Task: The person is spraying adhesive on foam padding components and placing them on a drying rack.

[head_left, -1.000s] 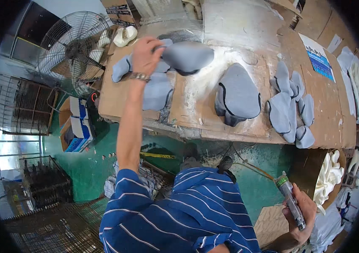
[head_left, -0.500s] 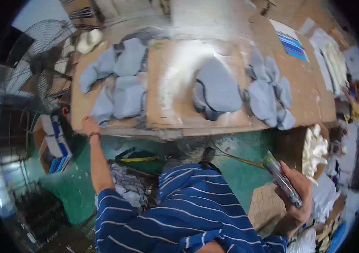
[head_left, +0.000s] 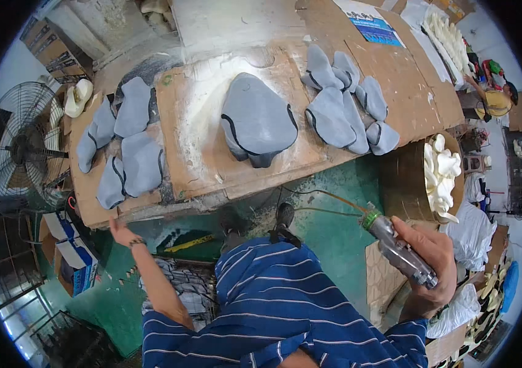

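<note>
My right hand grips a grey, tube-shaped hand tool with a green collar. A thin hose or cord runs from its collar end. Beside the table's front left corner, my left hand is empty with its fingers stretched out. On a cardboard sheet lies a large grey saddle-shaped padded piece with black edging, away from both hands. Smaller grey padded pieces with black edging lie in a left group and a right group.
White powder coats part of the cardboard-covered table. A caged fan stands left. Cream moulded pieces fill a round bin to the right. Hoses cross the green floor. A person is at the far right.
The view has swung, so the table now sits tilted and further left. My left fingers have stretched out near the corner. The tool stays in my right hand.
</note>
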The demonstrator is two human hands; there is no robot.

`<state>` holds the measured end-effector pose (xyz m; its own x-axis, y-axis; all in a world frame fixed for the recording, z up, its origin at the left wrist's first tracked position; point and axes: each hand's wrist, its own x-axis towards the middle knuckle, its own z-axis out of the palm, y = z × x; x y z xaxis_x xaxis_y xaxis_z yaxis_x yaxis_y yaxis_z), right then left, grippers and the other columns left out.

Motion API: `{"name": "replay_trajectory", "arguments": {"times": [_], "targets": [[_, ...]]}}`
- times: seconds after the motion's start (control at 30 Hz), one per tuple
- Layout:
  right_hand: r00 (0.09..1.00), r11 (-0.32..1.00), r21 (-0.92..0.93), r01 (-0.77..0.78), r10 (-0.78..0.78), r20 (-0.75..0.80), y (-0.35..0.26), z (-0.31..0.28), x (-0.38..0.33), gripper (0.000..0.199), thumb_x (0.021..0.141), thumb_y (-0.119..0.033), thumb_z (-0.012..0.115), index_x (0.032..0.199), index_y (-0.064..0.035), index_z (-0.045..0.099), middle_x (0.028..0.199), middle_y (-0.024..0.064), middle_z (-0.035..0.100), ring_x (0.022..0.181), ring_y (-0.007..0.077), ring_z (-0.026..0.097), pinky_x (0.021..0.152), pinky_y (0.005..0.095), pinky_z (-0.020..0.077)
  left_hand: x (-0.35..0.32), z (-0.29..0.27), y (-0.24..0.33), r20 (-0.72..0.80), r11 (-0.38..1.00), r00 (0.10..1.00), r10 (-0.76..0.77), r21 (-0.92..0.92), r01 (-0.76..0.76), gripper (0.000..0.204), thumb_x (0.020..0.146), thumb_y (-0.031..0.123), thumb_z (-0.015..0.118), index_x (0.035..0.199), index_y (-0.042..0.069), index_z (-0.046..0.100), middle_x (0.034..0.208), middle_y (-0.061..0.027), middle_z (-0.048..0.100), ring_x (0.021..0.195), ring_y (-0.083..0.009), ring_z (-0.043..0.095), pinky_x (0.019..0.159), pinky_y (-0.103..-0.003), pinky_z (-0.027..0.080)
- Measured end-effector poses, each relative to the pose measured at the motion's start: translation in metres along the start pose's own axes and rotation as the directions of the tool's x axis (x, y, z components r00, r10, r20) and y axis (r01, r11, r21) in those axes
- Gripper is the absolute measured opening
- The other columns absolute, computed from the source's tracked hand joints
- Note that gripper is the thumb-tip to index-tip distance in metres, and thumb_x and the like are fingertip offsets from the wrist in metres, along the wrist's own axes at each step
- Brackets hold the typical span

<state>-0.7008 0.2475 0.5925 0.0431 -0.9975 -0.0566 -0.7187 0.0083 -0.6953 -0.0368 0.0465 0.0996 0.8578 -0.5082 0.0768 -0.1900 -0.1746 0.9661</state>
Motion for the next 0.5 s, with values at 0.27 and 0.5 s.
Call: {"name": "replay_trajectory", "arguments": {"times": [0.27,0.5], "targets": [[0.991,0.997,-0.077,0.014,-0.024,-0.132,0.031,-0.014,-0.026,0.065,0.073,-0.026,0.077,0.128,0.0082,0.066,0.077,0.0150,0.067,0.066,0.0258,0.066,0.063,0.0328,0.0498,-0.197,-0.088,-0.144,0.343,0.955,0.936,-0.078,0.294,-0.028,0.038,0.087,-0.006,0.054,0.118,0.002,0.074,0.108,-0.0099,0.072,0.075,-0.0186,0.059,0.074,-0.034,0.053],[0.997,0.995,-0.089,0.047,-0.053,-0.063,0.049,-0.028,-0.035,0.062,0.070,-0.015,0.077,0.127,0.0058,0.068,0.075,0.0128,0.066,0.065,0.0229,0.065,0.061,0.0316,0.0496,-0.310,-0.166,-0.160,0.212,0.781,0.832,-0.512,0.518,0.349,0.036,0.086,0.003,0.052,0.110,0.008,0.079,0.102,-0.0113,0.077,0.089,-0.0206,0.069,0.082,-0.031,0.056]]}}
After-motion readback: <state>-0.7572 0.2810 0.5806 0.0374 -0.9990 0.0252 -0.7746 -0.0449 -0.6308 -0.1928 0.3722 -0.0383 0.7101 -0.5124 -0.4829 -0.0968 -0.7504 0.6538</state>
